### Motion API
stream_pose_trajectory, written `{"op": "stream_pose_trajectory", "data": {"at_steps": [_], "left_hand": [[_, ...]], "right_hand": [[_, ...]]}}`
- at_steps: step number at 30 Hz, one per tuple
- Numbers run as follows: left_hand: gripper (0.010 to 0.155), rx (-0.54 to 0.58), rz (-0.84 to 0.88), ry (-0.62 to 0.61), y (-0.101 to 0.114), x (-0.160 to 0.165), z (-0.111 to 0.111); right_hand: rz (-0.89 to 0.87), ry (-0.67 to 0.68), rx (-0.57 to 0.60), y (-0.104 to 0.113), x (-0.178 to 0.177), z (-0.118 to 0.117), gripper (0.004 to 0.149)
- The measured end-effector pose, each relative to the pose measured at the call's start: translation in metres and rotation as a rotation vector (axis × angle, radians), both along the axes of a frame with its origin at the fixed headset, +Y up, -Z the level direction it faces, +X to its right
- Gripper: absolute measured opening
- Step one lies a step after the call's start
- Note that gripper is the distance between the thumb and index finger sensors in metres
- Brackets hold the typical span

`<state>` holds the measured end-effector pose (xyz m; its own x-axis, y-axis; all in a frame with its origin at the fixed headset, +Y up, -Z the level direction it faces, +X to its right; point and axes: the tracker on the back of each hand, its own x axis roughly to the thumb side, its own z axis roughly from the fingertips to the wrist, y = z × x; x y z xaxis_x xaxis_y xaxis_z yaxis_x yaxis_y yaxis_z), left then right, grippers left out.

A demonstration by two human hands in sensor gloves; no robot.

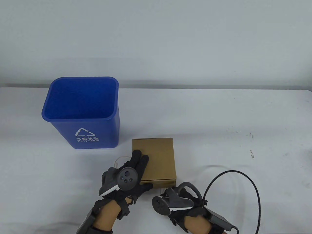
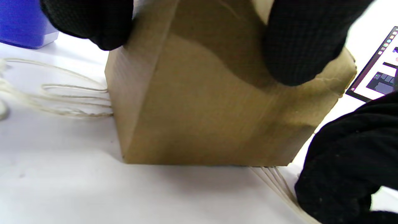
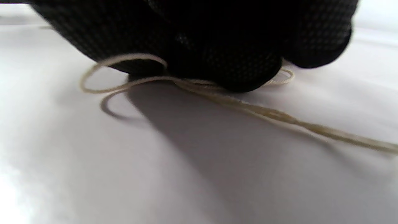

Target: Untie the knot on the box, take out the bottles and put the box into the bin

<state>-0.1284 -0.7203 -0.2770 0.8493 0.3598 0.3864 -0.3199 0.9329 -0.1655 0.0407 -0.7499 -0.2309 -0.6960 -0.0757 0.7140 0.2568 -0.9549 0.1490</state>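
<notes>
A closed brown cardboard box (image 1: 158,156) (image 2: 211,118) lies on the white table, right of the blue recycling bin (image 1: 97,131) (image 2: 21,21). My left hand (image 1: 139,168) rests on the box's near left corner, fingers (image 2: 90,21) straight on the lid and the thumb against the front face. Pale string (image 1: 120,159) (image 2: 71,99) loops out from the box's left side, and more strands run from under its front. My right hand (image 1: 170,195) (image 3: 217,62) sits just in front of the box, fingers curled, pinching the string (image 3: 248,109) down at the table. No bottles show.
A black cable (image 1: 256,190) loops on the table right of my right hand. A screen's edge (image 2: 379,71) shows beyond the box in the left wrist view. The bin stands open at the table's back left, with a wall behind it.
</notes>
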Motion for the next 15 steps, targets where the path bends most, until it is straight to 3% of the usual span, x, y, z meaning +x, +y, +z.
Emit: {"op": "stream_pose_trajectory", "data": {"at_steps": [15], "left_hand": [[0.102, -0.014, 0.004, -0.010, -0.001, 0.001, -0.001]], "right_hand": [[-0.044, 0.085, -0.005, 0.000, -0.049, 0.003, 0.040]]}}
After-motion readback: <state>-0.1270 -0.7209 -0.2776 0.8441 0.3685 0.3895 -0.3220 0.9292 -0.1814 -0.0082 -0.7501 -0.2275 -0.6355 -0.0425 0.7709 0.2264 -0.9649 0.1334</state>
